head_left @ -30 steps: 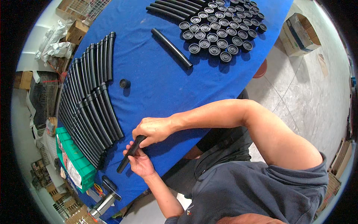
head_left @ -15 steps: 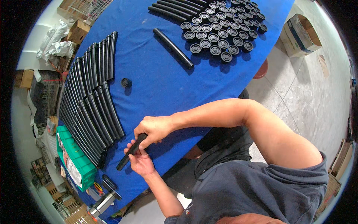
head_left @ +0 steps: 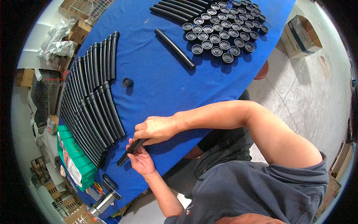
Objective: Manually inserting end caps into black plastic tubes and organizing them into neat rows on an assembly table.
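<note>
The left hand (head_left: 141,163) and the right hand (head_left: 158,129) are both clamped on a black tube (head_left: 125,158), slanting above the near part of the blue cloth (head_left: 164,93). Left lie tube rows (head_left: 91,101); beyond the hands, a lone cap (head_left: 127,82); far right, clustered caps (head_left: 224,35).

we read the laid-out tubes (head_left: 96,108) as smooth plastic, glossy along their length. held tube (head_left: 124,158) looks duller to us. caps (head_left: 226,24): plastic look, satin finish, ringed faces. tablecloth (head_left: 156,97): matt fabric, slightly wrinkled. green crate (head_left: 88,176): plastic. silver cylinder (head_left: 103,204): shiny metal. open box (head_left: 292,40): matt cardboard.
</note>
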A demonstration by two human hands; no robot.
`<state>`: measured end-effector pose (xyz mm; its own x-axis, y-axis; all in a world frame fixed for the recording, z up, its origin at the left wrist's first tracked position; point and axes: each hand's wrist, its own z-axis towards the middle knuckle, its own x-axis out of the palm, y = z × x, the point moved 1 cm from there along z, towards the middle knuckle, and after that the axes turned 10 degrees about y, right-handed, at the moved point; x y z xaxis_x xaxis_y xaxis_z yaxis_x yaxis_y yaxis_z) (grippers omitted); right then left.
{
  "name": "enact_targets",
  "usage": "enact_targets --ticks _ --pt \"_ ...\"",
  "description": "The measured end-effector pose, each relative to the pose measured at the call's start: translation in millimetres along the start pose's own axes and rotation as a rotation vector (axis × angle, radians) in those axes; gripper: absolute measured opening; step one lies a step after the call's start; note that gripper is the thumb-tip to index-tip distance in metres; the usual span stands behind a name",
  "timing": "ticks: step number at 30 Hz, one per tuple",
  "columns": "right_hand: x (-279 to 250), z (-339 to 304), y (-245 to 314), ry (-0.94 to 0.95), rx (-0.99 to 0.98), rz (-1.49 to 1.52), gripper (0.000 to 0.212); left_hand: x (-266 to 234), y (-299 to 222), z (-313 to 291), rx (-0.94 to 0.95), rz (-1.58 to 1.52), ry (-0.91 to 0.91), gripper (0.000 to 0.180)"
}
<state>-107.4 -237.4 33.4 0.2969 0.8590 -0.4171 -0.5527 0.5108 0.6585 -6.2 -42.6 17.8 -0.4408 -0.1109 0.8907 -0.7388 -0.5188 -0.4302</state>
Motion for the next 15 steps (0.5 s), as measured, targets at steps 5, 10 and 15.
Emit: enact_targets --ticks 5,10,15 --pt "-18 10 14 0.372 0.451 0.365 0.033 1 -2 -4 0.005 0.018 0.037 0.031" --pt "-6 0 14 0.189 0.073 -0.17 0.029 -4 -3 -3 -0.011 -0.054 -0.014 0.03" --pt "-4 2 11 0.099 0.098 0.121 0.028 -3 -3 -4 0.009 -0.017 -0.02 0.029"
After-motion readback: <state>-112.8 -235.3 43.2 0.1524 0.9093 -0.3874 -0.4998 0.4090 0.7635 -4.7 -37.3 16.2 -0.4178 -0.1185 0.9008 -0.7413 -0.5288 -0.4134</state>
